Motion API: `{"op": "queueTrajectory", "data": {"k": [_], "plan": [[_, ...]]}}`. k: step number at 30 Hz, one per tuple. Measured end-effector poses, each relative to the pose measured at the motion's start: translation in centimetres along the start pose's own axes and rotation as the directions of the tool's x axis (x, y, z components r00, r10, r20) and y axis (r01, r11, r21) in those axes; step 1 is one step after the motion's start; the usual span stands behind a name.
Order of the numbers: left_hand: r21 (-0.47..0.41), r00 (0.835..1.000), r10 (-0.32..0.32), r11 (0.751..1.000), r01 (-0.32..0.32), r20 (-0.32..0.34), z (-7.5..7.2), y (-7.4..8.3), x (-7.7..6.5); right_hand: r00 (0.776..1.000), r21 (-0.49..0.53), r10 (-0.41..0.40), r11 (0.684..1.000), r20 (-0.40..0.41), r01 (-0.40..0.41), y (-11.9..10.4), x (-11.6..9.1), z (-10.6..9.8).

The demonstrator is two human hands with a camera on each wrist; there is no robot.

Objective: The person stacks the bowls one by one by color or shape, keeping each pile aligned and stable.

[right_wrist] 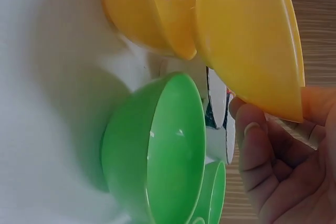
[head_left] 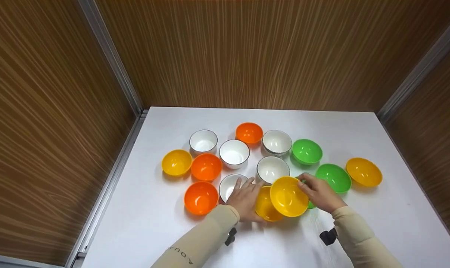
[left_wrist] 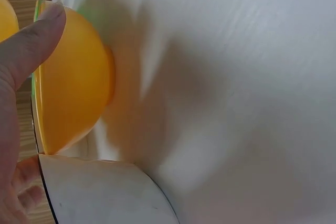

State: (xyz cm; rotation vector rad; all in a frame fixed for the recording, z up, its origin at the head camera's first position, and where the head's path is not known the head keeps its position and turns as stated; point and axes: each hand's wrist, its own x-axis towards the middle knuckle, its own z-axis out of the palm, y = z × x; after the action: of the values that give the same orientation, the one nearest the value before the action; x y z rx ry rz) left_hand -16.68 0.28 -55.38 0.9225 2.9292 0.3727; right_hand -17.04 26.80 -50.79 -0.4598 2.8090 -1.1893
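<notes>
My right hand (head_left: 323,193) pinches the right rim of a yellow bowl (head_left: 289,197), raised and tilted, partly over a second yellow bowl (head_left: 264,208). My left hand (head_left: 245,201) spans the left side of that lower bowl, its thumb (left_wrist: 31,45) against the outside near the rim. In the left wrist view, a white bowl (left_wrist: 100,190) stands beside those fingers; from above, the hand partly covers it. A green bowl (right_wrist: 157,150) stands under the right hand, mostly hidden in the head view. Where the left fingertips touch is partly hidden.
Around the hands stand more white bowls (head_left: 234,152), orange bowls (head_left: 201,198) to the left, green bowls (head_left: 334,178) to the right, and single yellow bowls at far left (head_left: 176,163) and far right (head_left: 363,172). Wood-grain panels (head_left: 247,56) enclose the white table (head_left: 143,223).
</notes>
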Motion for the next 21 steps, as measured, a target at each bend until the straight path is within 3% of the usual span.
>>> {"op": "queueTrajectory", "data": {"k": [9, 21], "plan": [[-0.007, 0.998, 0.037, 0.999, -0.037, -0.042, -0.9, -0.1, -0.2, 0.997, 0.004, 0.064, 0.998, 0.054, -0.064, -0.4, 0.9, 1.5], [-0.029, 0.997, 0.063, 0.997, -0.065, -0.053, -0.7, 0.2, -0.4, 1.000, -0.140, -0.003, 0.990, 0.021, 0.006, -0.3, 1.5, 3.4]]}}
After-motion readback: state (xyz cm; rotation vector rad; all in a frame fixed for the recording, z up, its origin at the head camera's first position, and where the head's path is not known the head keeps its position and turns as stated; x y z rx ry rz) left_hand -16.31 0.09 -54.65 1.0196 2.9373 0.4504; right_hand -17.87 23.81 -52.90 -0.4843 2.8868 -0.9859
